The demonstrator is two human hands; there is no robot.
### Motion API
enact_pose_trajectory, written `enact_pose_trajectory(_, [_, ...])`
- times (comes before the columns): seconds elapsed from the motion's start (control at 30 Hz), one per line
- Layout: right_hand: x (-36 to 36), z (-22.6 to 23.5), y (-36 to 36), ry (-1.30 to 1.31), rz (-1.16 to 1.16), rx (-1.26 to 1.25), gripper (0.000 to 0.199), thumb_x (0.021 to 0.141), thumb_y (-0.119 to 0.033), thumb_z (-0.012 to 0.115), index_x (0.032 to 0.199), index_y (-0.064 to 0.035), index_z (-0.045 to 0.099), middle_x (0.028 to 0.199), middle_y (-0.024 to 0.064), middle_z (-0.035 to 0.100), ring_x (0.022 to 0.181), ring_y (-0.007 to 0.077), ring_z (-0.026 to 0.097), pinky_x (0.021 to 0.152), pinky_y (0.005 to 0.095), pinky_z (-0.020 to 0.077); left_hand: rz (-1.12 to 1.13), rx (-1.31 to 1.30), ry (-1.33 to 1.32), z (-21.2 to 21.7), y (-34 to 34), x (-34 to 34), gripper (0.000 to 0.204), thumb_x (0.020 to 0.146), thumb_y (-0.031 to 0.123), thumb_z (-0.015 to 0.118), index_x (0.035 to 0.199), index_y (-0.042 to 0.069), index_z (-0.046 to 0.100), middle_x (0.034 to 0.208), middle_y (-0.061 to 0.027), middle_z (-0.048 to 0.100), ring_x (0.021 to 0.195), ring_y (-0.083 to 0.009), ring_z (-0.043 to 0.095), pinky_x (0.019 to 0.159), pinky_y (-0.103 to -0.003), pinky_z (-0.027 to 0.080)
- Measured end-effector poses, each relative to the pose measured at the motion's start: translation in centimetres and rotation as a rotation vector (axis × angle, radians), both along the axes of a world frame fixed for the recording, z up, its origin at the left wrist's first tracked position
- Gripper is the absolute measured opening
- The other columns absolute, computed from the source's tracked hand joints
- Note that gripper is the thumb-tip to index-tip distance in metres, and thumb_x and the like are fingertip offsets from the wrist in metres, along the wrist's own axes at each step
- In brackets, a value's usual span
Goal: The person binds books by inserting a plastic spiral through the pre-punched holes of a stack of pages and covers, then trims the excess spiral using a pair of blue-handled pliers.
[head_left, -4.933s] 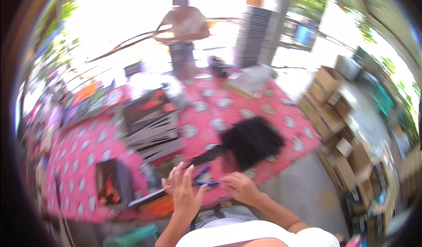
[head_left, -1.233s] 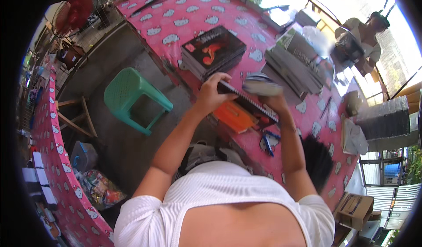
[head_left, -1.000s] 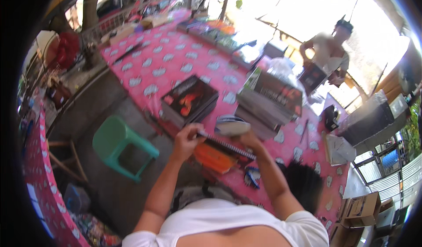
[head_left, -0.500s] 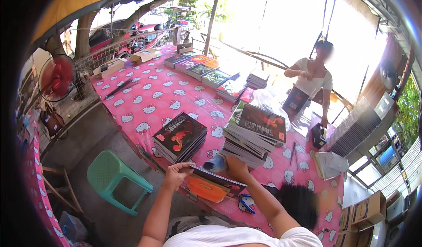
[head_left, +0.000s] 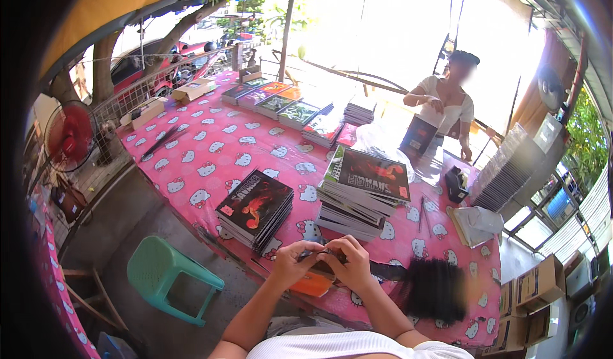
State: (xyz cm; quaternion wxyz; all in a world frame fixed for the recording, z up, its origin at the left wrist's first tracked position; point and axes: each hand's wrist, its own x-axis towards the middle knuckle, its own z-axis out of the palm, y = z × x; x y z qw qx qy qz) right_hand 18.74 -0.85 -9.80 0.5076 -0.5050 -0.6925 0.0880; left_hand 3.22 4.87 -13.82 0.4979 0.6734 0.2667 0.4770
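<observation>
My left hand (head_left: 291,264) and my right hand (head_left: 348,263) meet at the table's near edge, fingers pinched close together. Between them is a dark spiral-bound notebook (head_left: 323,269), mostly hidden by my fingers and seen nearly edge-on. Just below lies a flat orange piece (head_left: 311,285), partly covered by my hands. Left of my hands, a neat stack of dark-covered notebooks (head_left: 255,202) has red artwork on top. Beyond my right hand rises a taller, uneven stack of notebooks (head_left: 370,177).
A pink patterned cloth covers the table (head_left: 204,148). Rows of colourful notebooks (head_left: 278,104) lie at the back. Across the table a person (head_left: 447,97) stands by a dark notebook (head_left: 418,134). A black fuzzy shape (head_left: 437,289) is near right; a green stool (head_left: 163,273) stands left.
My right hand has come left to meet my left hand, which has moved slightly right and down. The notebook, earlier stretched between them, is now mostly hidden. The view has shifted slightly.
</observation>
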Motion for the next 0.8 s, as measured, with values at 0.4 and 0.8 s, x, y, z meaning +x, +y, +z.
enact_pose_trajectory(0.4, [-0.9,-0.2,-1.5,-0.001,-0.068,0.031,0.012,0.075,-0.003,0.072,0.083,-0.0003,0.065,0.078,0.0108,0.065,0.067,0.0218,0.063,0.061,0.0288,0.0499,-0.092,-0.226,-0.214,-0.4,-1.1,-0.5,0.018,0.081,-0.002,0.068,0.1,-0.002,0.066,0.09,-0.0052,0.068,0.084,-0.0093,0.063,0.076,-0.023,0.051])
enact_pose_trajectory(0.8, [-3.4,2.0,-1.5,-0.173,-0.109,0.031,0.021,0.077,-0.009,0.07,0.094,0.0011,0.065,0.095,0.0138,0.064,0.082,0.0254,0.063,0.071,0.0349,0.0516,-0.192,0.048,-0.137,-1.2,0.1,-0.6,0.03,0.084,0.003,0.065,0.112,0.004,0.054,0.085,-0.0069,0.066,0.079,-0.0155,0.064,0.072,-0.028,0.05])
